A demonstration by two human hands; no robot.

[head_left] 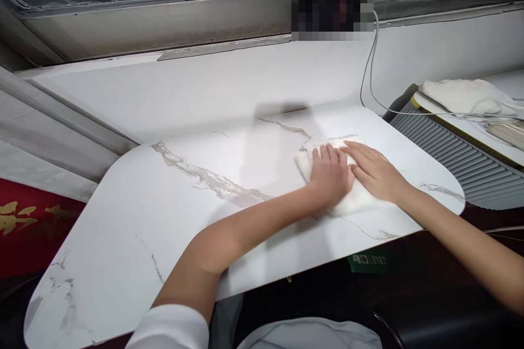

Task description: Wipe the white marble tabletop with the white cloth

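A folded white cloth [360, 196] lies on the right part of a white marble-patterned table [123, 202]. My left hand [331, 173] rests on the cloth's left side, palm down, with its fingers pointing away from me and close together. Against it on the right, my right hand [374, 169] lies flat on the cloth, its fingers stretched toward the left hand's fingers. The cloth sticks out beyond the fingertips and below both hands.
Behind the table is a white wall under a window [164, 19]. A thin cable [370, 71] hangs at the back right. A ribbed cabinet [470, 158] bears another white cloth [470, 97]. A red cloth [36, 229] is at the left.
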